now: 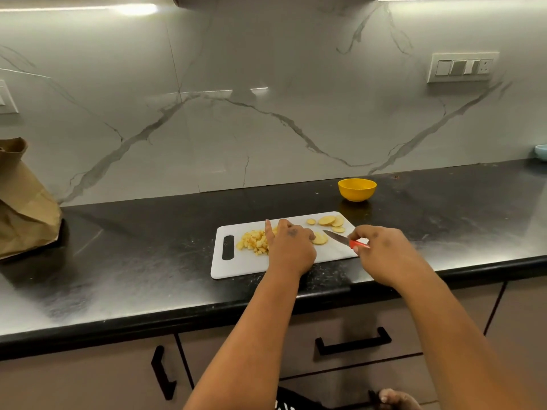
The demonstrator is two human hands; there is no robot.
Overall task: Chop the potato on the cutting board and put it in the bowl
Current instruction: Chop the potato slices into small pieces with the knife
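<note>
— Between the two hands, what lies on the cutting board (245, 267)?

— One potato slice (320, 238), just beside the left hand (291, 247). This hand rests flat with straight fingers; I think it keeps the diced potato (254, 243) together on its outer side, away from the blade.

— And the right hand (381, 250)?

— It pinches the red handle of the knife (344, 240). The blade points toward the slice, so I judge the next cut is for this piece. More potato slices (328, 221) wait beyond the knife, at the far corner of the board.

— Where is the bowl?

— The yellow bowl (357, 189) stands beyond the right hand, apart from the board. I cannot see any potato inside it, so the transfer seems not yet done.

— What about the surface and the room?

— The table (148, 232) is black and shiny, with a white marble wall (266, 99) behind. A brown paper bag (23, 199) stands far beyond the left hand's outer side, and a switch panel (463, 67) is on the wall above the right hand.
</note>
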